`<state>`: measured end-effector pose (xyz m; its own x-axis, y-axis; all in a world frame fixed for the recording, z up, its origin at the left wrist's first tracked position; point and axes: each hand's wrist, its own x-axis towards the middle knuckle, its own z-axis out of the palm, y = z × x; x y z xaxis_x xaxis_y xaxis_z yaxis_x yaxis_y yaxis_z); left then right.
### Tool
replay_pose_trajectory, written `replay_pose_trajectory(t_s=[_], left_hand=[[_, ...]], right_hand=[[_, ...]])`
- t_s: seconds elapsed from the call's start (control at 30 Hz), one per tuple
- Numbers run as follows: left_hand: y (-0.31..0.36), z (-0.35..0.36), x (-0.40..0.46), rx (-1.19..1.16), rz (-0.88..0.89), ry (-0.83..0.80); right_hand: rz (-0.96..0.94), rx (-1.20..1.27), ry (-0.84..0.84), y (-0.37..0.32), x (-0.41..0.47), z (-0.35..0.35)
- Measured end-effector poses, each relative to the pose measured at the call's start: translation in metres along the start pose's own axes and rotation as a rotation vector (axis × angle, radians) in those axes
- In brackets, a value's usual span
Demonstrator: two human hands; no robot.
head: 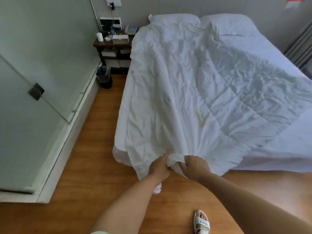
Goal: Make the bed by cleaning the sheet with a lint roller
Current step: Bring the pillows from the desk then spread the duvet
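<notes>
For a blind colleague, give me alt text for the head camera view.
Both hands, left hand and right hand, grip the bunched foot-end edge of a crumpled white duvet lying on a white-sheeted bed, beside a dark wooden nightstand.

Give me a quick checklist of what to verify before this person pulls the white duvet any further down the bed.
1. Both hands grip the duvet: ok; left hand and right hand hold its bunched near edge.
2. Duvet spread flat: not ok; it is wrinkled and lies slanted.
3. Sheet covered: not ok; its right side is bare.
4. Pillows at the head: ok.
5. Lint roller within reach: cannot tell; none is visible.
6. Floor free beside the bed: ok; the bin stands far off by the nightstand.
</notes>
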<state>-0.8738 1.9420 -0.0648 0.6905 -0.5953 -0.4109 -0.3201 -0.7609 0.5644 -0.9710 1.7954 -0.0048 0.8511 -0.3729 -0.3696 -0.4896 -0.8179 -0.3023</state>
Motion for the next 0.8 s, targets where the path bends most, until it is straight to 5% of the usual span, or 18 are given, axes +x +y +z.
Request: replay_pose_trajectory(t_s=[0.2, 0.37, 0.5, 0.8], left_hand=[[-0.08, -0.013, -0.111, 0.408, 0.141, -0.28], [-0.099, -0.043, -0.129, 0.653, 0.162, -0.116], [-0.114, -0.04, -0.119, 0.649, 0.111, -0.072], [-0.104, 0.016, -0.056, 0.595, -0.131, -0.427]], right_hand=[[-0.075, -0.279, -0.208, -0.028, -0.065, 0.074], [-0.109, -0.158, -0.185, -0.043, -0.07, 0.095], [-0.127, -0.18, -0.234, -0.043, -0.069, 0.093], [0.244, -0.009, -0.266, 0.087, -0.091, 0.045]])
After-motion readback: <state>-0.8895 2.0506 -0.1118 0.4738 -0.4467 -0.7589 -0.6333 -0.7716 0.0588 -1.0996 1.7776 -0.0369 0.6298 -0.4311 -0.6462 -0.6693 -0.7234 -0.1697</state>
